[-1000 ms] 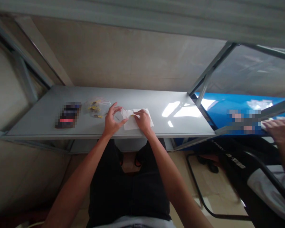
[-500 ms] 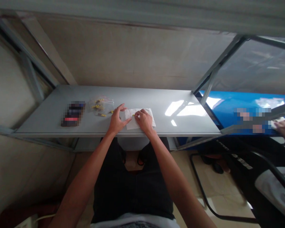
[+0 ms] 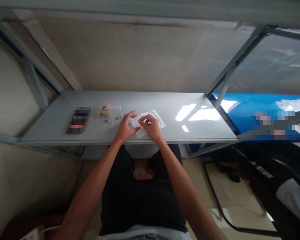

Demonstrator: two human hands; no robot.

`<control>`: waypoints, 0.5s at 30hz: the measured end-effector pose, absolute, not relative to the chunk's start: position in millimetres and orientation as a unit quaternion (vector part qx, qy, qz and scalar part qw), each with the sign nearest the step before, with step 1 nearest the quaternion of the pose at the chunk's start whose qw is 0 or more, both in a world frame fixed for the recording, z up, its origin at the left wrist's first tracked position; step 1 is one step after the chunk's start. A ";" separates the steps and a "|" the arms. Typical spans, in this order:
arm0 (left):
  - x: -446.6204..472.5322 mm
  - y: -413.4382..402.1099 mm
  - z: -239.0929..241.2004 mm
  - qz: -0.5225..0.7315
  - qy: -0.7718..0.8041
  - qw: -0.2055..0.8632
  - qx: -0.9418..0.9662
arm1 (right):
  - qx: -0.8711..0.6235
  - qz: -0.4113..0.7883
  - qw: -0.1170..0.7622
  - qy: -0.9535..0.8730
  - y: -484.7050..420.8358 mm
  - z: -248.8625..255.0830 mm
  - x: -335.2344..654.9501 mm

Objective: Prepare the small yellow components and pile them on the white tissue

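A thin white sheet (image 3: 158, 116), like tissue or paper, lies near the table's front edge under my hands. My left hand (image 3: 127, 126) rests at the sheet's left edge, thumb and fingers spread in a wide curve with nothing between them. Over the middle of the sheet, my right hand (image 3: 151, 126) has thumb and index finger pinched together; whatever is in the pinch is too small to make out. Left of my left hand, a small yellow and dark piece (image 3: 118, 117) lies loose, and another yellow piece (image 3: 108, 121) sits by a clear plastic bag (image 3: 112, 108) of several similar pieces.
A dark, blurred-out object (image 3: 78, 120) with a red band lies on the left of the grey tabletop (image 3: 150, 98). Metal frame posts (image 3: 223, 86) stand at the right. Beyond them is a blue table (image 3: 242, 103), with a seated person (image 3: 260, 170) beside it.
The sheet has turned, its right side now sticking out further. My right hand has pinched closer to the left hand; the small yellow bit seen at its fingertips is now hidden.
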State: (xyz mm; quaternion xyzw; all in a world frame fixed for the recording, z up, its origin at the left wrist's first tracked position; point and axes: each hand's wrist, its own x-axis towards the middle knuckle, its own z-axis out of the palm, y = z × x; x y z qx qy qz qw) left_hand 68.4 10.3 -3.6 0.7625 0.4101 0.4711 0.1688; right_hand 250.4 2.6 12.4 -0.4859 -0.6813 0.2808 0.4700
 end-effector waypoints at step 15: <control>63.5 13.9 -10.2 0.512 0.466 0.145 0.707 | -0.614 0.141 0.371 -0.682 0.7 7.9 253.1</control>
